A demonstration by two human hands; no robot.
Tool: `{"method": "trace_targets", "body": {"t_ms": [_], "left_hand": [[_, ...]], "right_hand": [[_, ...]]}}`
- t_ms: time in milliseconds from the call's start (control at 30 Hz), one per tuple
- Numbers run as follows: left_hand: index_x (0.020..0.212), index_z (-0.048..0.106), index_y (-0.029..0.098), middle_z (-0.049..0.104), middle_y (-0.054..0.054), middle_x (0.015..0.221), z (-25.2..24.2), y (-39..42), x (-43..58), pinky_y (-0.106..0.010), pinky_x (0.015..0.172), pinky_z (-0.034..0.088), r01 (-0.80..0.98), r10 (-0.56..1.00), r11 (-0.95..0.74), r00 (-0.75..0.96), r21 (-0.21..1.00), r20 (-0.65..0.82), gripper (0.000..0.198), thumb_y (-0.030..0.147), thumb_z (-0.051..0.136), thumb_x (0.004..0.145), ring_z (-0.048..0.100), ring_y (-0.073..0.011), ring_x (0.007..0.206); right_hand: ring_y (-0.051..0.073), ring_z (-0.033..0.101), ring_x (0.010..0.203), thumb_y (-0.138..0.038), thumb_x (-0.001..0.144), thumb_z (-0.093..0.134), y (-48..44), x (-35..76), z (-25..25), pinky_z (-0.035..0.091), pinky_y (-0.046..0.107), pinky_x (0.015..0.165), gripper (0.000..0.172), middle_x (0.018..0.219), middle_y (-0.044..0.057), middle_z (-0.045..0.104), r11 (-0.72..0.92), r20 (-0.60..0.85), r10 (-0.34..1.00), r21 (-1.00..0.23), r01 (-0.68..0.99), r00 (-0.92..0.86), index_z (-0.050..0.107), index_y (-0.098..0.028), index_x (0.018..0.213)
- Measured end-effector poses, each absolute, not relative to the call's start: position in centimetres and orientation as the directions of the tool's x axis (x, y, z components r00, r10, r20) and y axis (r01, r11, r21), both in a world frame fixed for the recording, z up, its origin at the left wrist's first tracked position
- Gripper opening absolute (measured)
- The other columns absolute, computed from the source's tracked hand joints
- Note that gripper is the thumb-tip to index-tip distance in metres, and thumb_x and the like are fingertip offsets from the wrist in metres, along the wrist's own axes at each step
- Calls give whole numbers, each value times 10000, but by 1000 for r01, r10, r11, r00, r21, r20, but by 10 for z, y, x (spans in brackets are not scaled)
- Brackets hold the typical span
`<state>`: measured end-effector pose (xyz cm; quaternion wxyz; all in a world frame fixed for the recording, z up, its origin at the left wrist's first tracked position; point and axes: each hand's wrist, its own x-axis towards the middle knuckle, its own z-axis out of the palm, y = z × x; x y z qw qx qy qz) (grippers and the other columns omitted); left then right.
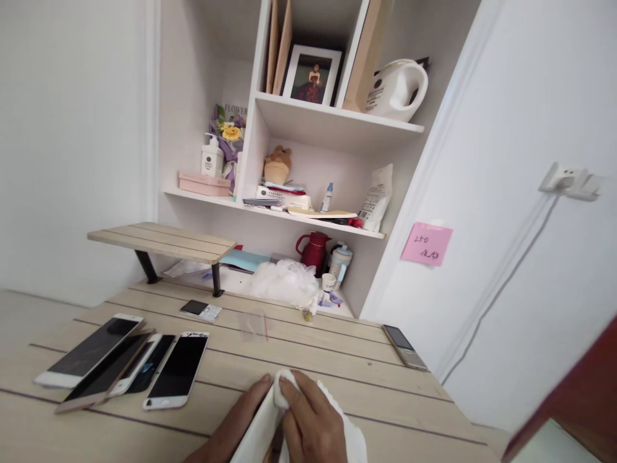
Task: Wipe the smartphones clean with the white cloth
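Observation:
At the front of the table, my left hand (pixel 241 411) grips a flat white slab (pixel 256 429) by its left side; the slab is tilted and runs out of the frame at the bottom. It may be a phone, but its face is hidden. My right hand (pixel 315 418) is closed on a white cloth (pixel 283 390), with the fingers pressing a bunched part against the slab's upper end. The rest of the cloth hangs out under the right palm. Left of my hands lies a white phone with a dark screen (pixel 177 370).
More phones (pixel 94 347) overlap at the left. A keypad phone (pixel 201 310) lies near the small raised stand (pixel 164 241), another (pixel 405 347) at the right edge. A clear plastic bag (pixel 254 326) and small bottle (pixel 311 310) sit ahead, before the white shelf unit (pixel 332 122).

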<state>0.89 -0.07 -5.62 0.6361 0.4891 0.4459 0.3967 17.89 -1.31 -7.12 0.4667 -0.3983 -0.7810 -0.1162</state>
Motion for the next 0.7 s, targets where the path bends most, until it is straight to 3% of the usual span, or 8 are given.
{"method": "trace_targets", "body": {"t_ms": [167,333,500,600,700], "left_hand": [[1150,636,196,666,-66,1146,-56,0,17,-386,799,576,4,865,302,419,953,-276,295,400,594,940,663,-205,940],[906,681,165,705,-13,821,-57,0,8,-342,714,546,15,836,262,495,965,-235,414,551,534,931,657,-154,703],[737,737,158,652,-47,517,-63,10,2,-328,505,431,8,835,214,518,977,-187,501,641,605,754,585,-204,462],[746,745,125,655,-73,493,-68,15,2,-314,486,404,-2,837,186,524,983,-157,518,620,607,688,576,-212,443],[833,746,122,697,-96,543,-70,12,1,-309,514,413,-30,846,174,516,984,-134,495,575,582,717,603,-217,477]], "right_hand": [[199,719,974,-103,892,491,-7,185,-75,606,295,840,356,1150,104,697,637,766,597,-274,720,-237,676,-211,1177],[187,694,1041,-94,910,480,-6,190,-62,571,268,884,334,1155,95,695,643,713,673,-430,634,-198,677,-205,1157],[198,708,913,-102,877,455,-3,188,-63,571,297,806,335,1049,82,712,597,631,746,-496,630,-211,706,-204,1075],[200,708,878,-107,858,452,-2,188,-62,562,298,782,330,990,72,719,561,595,781,-532,634,-192,721,-207,1020],[196,705,903,-115,852,451,-3,189,-57,555,288,795,333,999,68,722,573,612,773,-559,599,-168,722,-216,1018]]}}
